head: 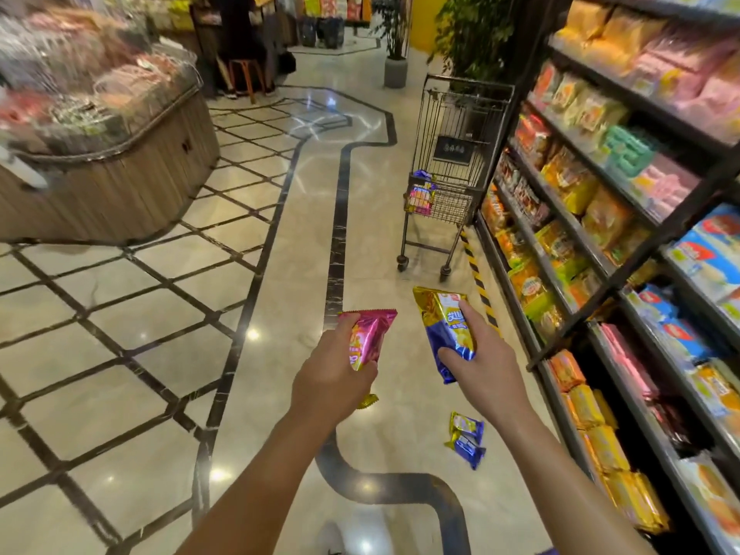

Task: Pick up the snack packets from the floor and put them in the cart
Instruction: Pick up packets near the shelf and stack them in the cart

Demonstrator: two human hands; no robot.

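Two snack packets in hand, cart ahead

At frame centre the left hand [332, 374] grips a pink packet [370, 334] and the right hand [486, 358] grasps a blue-and-gold packet [440, 326]. Two more blue packets [466, 438] lie on the floor [120, 354] at lower right; the cart [452, 174] stands beside the shelves [600, 218], upper right.

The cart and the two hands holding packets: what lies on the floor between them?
In the head view, only bare glossy floor lies between the cart and the left hand and right hand. No packets lie there.
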